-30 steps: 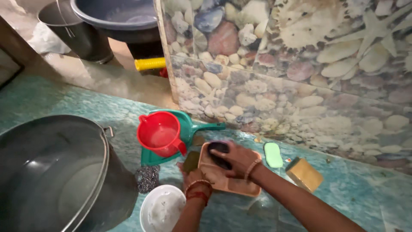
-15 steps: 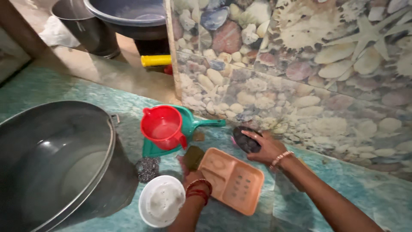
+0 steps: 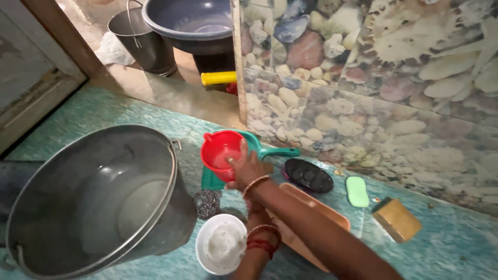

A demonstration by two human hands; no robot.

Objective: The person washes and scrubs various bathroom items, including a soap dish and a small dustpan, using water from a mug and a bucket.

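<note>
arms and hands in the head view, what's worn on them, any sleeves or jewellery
Both forearms are bare, with no sleeves in view. The right hand has a thin bangle of pale, orange-tinted beads or metal at the wrist. The left hand is mostly hidden behind the right forearm; its wrist carries a similar thin bangle plus red bangles or thread just below it. No gloves or rings can be made out.

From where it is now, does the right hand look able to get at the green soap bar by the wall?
Probably yes. The right hand is at the red jug, and the green soap bar lies uncovered on the floor beyond the dark oval dish, with nothing over it.
</note>
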